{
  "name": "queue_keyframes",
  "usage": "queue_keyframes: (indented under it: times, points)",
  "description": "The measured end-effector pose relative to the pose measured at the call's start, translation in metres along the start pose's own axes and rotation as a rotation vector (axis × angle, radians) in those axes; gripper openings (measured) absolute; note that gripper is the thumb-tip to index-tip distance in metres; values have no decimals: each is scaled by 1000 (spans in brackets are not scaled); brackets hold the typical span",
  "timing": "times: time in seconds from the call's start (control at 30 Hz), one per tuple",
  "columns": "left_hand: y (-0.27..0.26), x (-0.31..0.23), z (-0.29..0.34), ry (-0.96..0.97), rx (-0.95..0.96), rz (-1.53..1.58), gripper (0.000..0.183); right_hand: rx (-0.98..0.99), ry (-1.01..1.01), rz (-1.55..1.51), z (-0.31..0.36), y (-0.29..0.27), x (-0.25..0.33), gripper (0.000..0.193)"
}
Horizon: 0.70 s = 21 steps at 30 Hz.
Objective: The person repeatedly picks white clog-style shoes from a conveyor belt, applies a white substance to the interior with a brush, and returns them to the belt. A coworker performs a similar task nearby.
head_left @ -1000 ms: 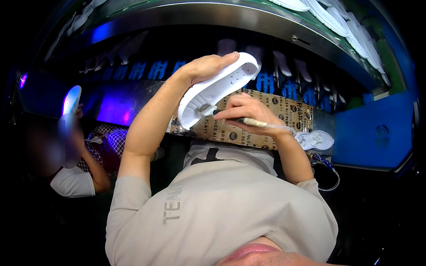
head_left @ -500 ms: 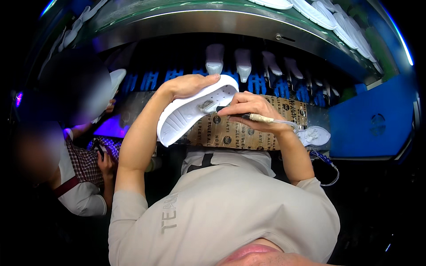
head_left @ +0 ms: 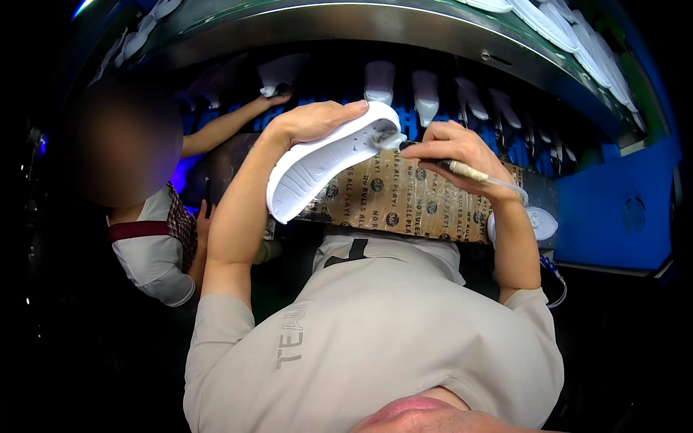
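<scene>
My left hand [head_left: 315,121] grips a white shoe sole [head_left: 307,177] along its far left edge, and the sole tilts with its hollow inner side showing. In my right hand [head_left: 462,153] is a brush [head_left: 390,141] with a dark handle and a clear tube trailing from its back end. Its pale bristle head lies at the inner surface of the sole's far end, by the rim. Small holes dot that end, while ridges mark the near end. My left palm and some fingertips are hidden behind the sole.
Printed brown covering [head_left: 382,198] lies on the bench below. A white dish [head_left: 541,224] sits by my right wrist, beside a blue box [head_left: 613,206]. Shoe uppers on lasts [head_left: 426,97] stand behind on blue holders. White soles [head_left: 552,32] line the shelf above. A co-worker's arm [head_left: 231,124] reaches in from the left.
The brush has moved from the sole's middle to its far end, near the rim. At left, the co-worker has stretched an arm toward an upper on the line.
</scene>
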<state>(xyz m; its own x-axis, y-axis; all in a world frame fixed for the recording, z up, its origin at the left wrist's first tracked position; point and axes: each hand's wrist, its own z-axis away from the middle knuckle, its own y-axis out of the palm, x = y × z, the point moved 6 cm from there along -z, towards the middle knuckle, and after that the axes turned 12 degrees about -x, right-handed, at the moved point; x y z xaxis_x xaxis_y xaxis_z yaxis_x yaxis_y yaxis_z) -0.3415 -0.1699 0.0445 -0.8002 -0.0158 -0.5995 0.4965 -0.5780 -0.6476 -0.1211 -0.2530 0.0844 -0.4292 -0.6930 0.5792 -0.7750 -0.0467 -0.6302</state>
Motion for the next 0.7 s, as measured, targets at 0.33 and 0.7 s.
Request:
queue_keyframes:
  times: [0.33, 0.7]
  points:
    - [-137, -60, -13, 507, -131, 1087, 72, -245, 236, -285, 24, -8, -27, 24]
    - [-395, 127, -115, -309, -1234, -509, 66, -217, 630, -357, 93, 81, -95, 29]
